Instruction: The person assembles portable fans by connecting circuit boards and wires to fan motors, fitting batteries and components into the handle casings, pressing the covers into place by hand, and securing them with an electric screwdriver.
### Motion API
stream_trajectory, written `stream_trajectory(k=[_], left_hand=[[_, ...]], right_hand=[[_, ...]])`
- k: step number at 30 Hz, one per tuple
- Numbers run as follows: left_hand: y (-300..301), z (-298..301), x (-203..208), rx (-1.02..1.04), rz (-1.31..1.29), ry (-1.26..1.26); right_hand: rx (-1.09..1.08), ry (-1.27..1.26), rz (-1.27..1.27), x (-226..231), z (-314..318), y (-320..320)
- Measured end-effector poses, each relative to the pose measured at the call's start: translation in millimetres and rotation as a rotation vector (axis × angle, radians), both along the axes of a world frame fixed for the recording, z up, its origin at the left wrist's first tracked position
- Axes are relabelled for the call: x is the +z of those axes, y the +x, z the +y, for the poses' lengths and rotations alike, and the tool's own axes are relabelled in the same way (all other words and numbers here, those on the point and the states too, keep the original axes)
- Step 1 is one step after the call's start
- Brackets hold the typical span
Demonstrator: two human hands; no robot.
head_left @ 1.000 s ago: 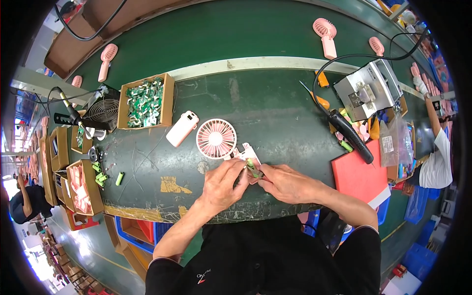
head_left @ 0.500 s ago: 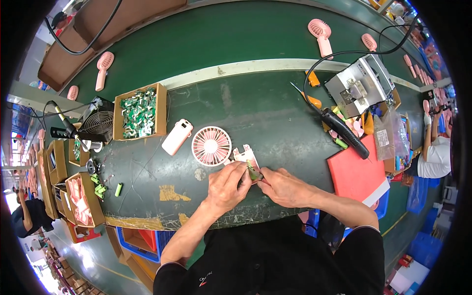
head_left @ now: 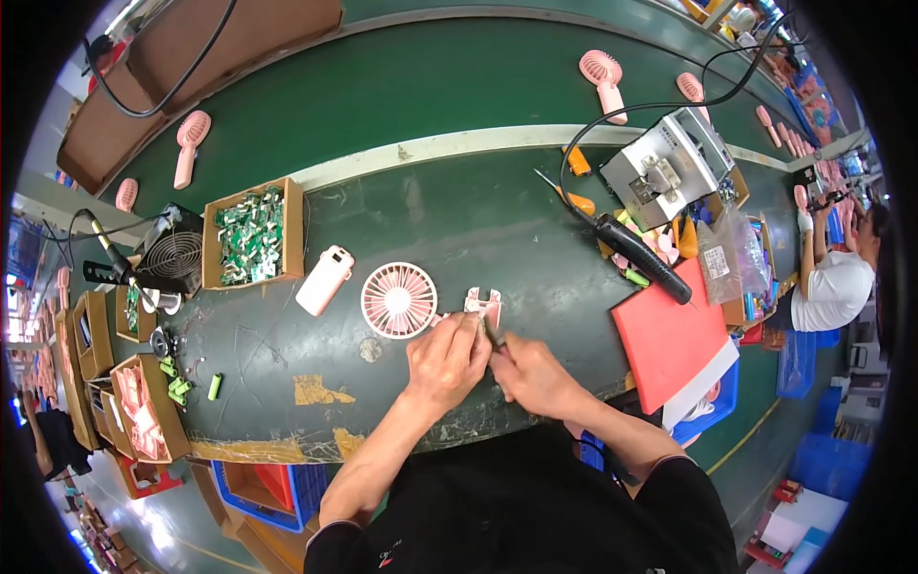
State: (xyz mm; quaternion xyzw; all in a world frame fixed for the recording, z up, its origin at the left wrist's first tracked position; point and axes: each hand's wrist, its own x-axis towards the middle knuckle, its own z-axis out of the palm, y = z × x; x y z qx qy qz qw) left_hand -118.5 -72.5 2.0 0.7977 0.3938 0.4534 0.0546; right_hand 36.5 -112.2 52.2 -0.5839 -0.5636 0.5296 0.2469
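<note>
My left hand [head_left: 446, 356] is closed on a pink fan handle shell [head_left: 485, 306], whose open end sticks out past the fingertips. A round pink fan head [head_left: 399, 300] lies just left of it, apparently joined by a short pink neck. My right hand [head_left: 535, 375] is closed round a small hand tool [head_left: 494, 337] with a greyish tip, which meets the shell beside my left fingertips. The fingers hide most of the tool, so its exact kind cannot be made out. A pink handle cover [head_left: 325, 280] lies left of the fan head.
A carton of green circuit boards [head_left: 251, 235] stands at the left, near a carton of pink parts [head_left: 145, 409] and green batteries [head_left: 214, 386]. At the right are a black electric screwdriver [head_left: 644, 258], a metal machine [head_left: 665, 170] and a red pad [head_left: 671, 330]. Finished-looking fans [head_left: 602, 81] lie beyond the rail.
The view has shifted slightly. My right hand has turned and sits lower beside the shell, with the tool more upright. The green piece seen at my fingertips is now mostly hidden.
</note>
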Motion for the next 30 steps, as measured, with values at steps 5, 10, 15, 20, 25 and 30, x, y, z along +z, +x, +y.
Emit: stream_trajectory(k=[5,10,15,20,25,30], left_hand=[[-7,-4,1,0.009,-0.01,-0.01],[-26,-22,-5,-0.023,-0.09,-0.12],[-27,-29,-7,-0.03,-0.424,-0.532],[-32,-26,-12,-0.008,-0.517,-0.601],[-35,-31,0,-0.008,-0.563,-0.715],[-43,-38,22,-0.054,-0.591,-0.693]], right_hand=[[-0.063,-0.039,-0.103,-4,6,27],[-0.101,0.381,-0.727,-20,28,72],[-0.136,0.676,-0.987,-23,37,91],[0.009,0.887,-0.565,-10,37,43],[0.336,0.862,-0.18,10,41,-25],[0.517,0.872,-0.223,15,51,-18]])
